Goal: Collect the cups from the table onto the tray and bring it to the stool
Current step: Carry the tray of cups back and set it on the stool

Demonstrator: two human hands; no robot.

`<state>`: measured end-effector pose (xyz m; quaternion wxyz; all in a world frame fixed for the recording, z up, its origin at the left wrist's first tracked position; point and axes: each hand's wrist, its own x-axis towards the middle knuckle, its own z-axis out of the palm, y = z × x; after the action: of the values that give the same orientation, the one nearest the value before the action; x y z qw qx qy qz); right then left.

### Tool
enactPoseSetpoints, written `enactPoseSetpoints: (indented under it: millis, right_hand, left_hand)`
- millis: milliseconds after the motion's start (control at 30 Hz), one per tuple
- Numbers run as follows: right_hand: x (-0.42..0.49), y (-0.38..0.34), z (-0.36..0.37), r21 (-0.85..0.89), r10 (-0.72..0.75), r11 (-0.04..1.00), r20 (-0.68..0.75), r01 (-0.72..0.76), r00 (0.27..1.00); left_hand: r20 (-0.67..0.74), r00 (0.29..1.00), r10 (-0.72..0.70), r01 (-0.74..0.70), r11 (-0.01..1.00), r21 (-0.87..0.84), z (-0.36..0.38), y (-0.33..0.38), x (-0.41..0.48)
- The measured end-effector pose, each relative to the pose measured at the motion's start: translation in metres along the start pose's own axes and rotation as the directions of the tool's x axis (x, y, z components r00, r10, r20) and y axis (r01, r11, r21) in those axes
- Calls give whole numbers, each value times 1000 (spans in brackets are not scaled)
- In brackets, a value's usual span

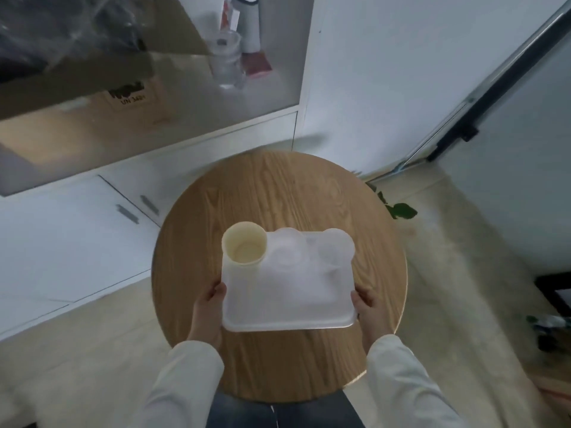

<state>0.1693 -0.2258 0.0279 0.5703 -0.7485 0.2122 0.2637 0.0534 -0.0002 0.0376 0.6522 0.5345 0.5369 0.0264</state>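
A white rectangular tray [287, 304] is over the round wooden stool top [278, 193]; whether it rests on the wood or hovers just above it I cannot tell. My left hand [210, 307] grips its left edge and my right hand [367, 307] grips its right edge. A cream-yellow cup [244, 244] stands upright at the tray's far left corner. Two clear plastic cups stand along the far edge, one in the middle [289, 247] and one at the right [335, 247]. The picture is slightly blurred.
A white cabinet with drawer handles [126, 213] and a glass-fronted shelf [139, 97] stands to the left and behind the stool. A white wall is behind, a door frame [463, 125] at right, green leaves [400, 210] on the floor beside the stool.
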Motion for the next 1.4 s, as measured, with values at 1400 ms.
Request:
enactPoseSetpoints:
  millis: [1400]
  right_hand:
    - [75,-23,26,-344,2,939,-9,-4,1000]
  left_hand:
    - [-133,991,-30,69,953,295,26,5,59]
